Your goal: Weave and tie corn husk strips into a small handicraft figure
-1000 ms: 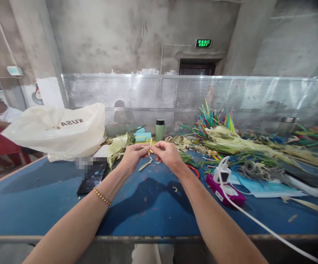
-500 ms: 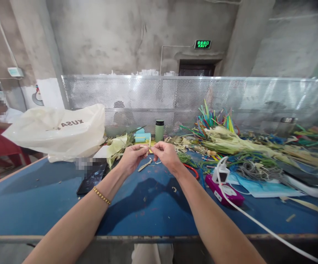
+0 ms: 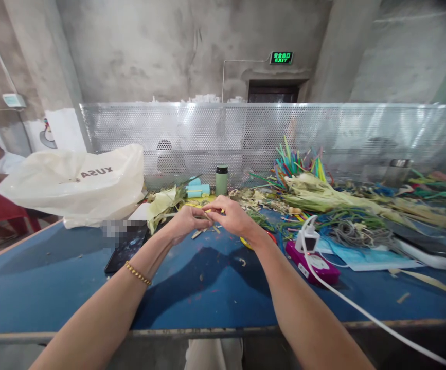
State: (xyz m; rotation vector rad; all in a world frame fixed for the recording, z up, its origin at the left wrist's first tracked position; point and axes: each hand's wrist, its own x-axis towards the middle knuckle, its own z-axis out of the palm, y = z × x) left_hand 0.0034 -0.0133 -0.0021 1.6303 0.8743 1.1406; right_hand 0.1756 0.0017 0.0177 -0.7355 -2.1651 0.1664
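Observation:
My left hand (image 3: pixel 188 222) and my right hand (image 3: pixel 228 216) meet over the middle of the blue table (image 3: pixel 203 303). Fingertips of both are pinched together around a thin pale husk strip, now mostly hidden by the fingers. The right fingers reach across the top of the left ones. Beyond them stand a green bottle with a black lid (image 3: pixel 221 181) and light-blue rolls (image 3: pixel 198 191). Dry corn husk (image 3: pixel 163 203) lies left of the bottle. Small husk scraps are on the table just below the hands.
A large white plastic bag (image 3: pixel 76 180) sits at left, near a dark tablet (image 3: pixel 124 252). To the right are a purple power strip (image 3: pixel 311 263) with a white cable, a blue mask (image 3: pixel 373 254), tangled cords (image 3: pixel 350 230) and husk bundles (image 3: pixel 319 192). A perforated metal screen (image 3: pixel 192 123) runs behind.
Both hands have turned, the right fingers coming over the left ones. The strip that stood up between the fingertips is now largely covered. The view has shifted slightly.

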